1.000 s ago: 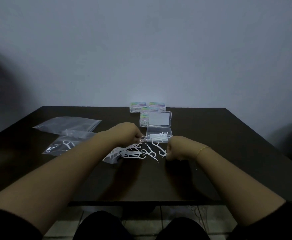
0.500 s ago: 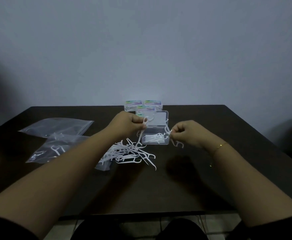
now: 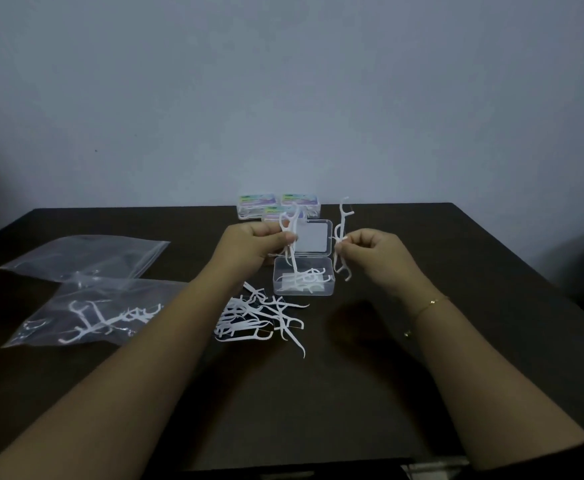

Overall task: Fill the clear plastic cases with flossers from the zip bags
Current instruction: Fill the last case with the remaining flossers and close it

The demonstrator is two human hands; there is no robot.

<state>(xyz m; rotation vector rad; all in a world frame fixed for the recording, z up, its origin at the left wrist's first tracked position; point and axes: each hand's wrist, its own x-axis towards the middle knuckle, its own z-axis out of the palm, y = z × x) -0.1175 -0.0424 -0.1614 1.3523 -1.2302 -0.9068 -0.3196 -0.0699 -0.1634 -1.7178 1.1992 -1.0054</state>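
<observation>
An open clear plastic case sits mid-table with a few white flossers inside and its lid laid back behind it. My left hand pinches a couple of flossers just above the case's left side. To the right of the case, my right hand pinches two flossers upright. A loose pile of flossers lies in front of the case. Two zip bags lie at the left: the near bag holds several flossers, the far bag looks nearly empty.
Three closed cases with coloured labels stand at the table's back edge by the wall. The dark table shows bare surface at the right and along the front edge.
Both hands have risen from the pile on the table to above the open case, each carrying flossers. The camera view has also tilted and moved closer.
</observation>
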